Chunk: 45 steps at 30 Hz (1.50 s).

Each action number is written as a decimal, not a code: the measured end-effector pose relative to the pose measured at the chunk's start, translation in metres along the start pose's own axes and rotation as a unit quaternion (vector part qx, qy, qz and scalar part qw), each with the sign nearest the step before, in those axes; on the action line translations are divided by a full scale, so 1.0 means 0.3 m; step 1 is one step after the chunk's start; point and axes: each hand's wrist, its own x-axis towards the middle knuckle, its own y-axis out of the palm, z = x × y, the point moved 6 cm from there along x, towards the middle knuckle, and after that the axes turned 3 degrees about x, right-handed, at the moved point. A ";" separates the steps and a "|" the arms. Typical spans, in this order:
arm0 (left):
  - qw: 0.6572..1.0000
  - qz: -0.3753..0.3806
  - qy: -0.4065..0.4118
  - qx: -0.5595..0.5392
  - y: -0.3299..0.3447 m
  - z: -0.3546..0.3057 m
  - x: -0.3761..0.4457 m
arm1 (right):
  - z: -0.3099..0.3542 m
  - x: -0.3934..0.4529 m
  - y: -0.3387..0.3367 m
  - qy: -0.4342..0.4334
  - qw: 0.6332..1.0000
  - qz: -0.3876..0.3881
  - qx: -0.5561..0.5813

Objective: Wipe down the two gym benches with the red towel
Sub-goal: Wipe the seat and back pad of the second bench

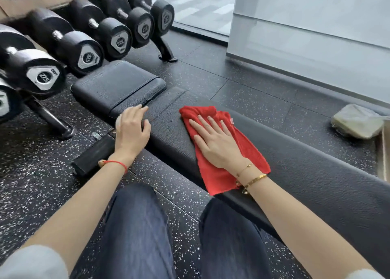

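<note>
Soft, light red cloth towel [223, 152]: right hand [215, 141] presses it flat, fingers [207, 128] straight, on the black padded bench [316, 173]. Left hand [132, 128], loosely curled, rests on the bench's near edge, gripping nothing.

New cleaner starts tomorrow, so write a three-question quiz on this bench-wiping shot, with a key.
1. True or false: the right hand lies flat on the red towel with straight fingers.
2. Multiple choice: where does the left hand rest? A) on a dumbbell B) at the near edge of the bench, by the gap before the seat pad C) on the towel
3. Fill in: the rack of ____ stands beyond the seat pad, at the upper left.

Key
1. True
2. B
3. dumbbells
</note>
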 end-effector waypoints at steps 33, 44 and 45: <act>0.998 0.030 0.018 -0.054 0.099 0.027 0.040 | 0.070 0.489 0.030 0.078 0.997 0.002 -0.001; 0.999 0.029 0.017 -0.023 0.114 0.024 0.041 | 0.153 0.290 0.055 -0.027 1.000 -0.004 -0.006; 0.999 0.032 0.017 -0.030 0.113 0.025 0.041 | 0.128 0.265 0.048 -0.022 1.000 -0.008 -0.005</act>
